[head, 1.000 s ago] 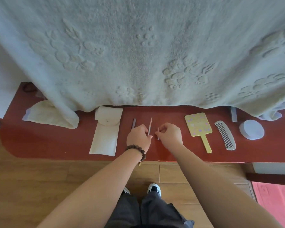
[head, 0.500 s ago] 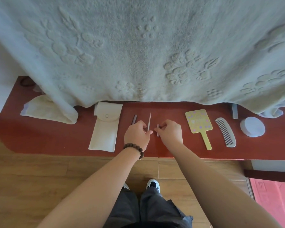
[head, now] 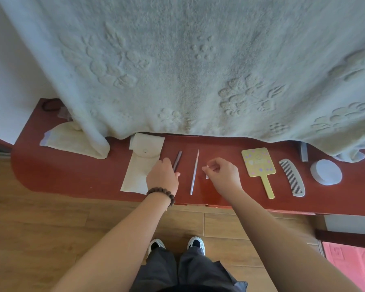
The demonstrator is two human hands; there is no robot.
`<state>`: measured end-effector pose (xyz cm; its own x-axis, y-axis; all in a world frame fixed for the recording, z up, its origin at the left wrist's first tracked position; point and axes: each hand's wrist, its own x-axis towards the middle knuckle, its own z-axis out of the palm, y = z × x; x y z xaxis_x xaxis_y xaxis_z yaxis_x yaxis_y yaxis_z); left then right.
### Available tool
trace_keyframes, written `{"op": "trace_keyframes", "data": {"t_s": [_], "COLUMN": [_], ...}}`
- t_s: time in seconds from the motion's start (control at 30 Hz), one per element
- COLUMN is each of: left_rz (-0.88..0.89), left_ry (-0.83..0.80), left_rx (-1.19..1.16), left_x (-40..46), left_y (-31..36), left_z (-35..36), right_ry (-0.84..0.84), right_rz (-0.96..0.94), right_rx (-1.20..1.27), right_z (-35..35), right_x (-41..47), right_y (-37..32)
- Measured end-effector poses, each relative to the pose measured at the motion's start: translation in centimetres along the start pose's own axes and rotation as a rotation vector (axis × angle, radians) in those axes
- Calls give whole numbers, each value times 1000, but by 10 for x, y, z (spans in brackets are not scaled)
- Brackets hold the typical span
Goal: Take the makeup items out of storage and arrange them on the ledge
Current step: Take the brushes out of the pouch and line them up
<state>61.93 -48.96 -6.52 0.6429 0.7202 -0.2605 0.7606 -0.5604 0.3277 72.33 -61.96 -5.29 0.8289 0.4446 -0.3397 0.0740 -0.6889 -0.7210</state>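
Our left hand (head: 162, 175) is shifting to the dark pencil (head: 177, 160), grip unclear — right hand (head: 222, 173) pinching a small stick (head: 207, 175); thin wand (head: 194, 171) released on ledge (head: 72, 175) — arranging continuing.

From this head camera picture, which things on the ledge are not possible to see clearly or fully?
- Small white piece, head view: pinched by the right hand; too small to identify.
- Dark pencil: its near end is hidden under the left hand.
- Grey item behind the comb: its top is covered by the hanging blanket.
- Cream cloth at the ledge left end: partly under the blanket.
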Motion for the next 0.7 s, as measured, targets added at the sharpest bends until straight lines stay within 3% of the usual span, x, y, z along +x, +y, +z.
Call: {"op": "trace_keyframes", "data": {"t_s": [0.13,0.3,0.43,0.53,0.7], "left_rz": [21,83,128,135,135], "left_ry": [-30,-89,-210,-260,-223], "left_rx": [-77,-484,-700,-747,-746], "left_x": [8,-1,-16,-24,-30], "left_y": [3,-5,-9,-14,-21], "left_z": [-3,-9,-28,-37,-44], "right_ry": [6,27,-144,-266,-327], "right_rz": [-36,-36,-20,-47,-69], "right_rx": [-6,120,302,386,419], "right_z": [-1,-9,-16,-16,-10], "right_x": [-4,-7,-5,-9,-15], "right_y": [-4,-23,-44,-56,-67]}}
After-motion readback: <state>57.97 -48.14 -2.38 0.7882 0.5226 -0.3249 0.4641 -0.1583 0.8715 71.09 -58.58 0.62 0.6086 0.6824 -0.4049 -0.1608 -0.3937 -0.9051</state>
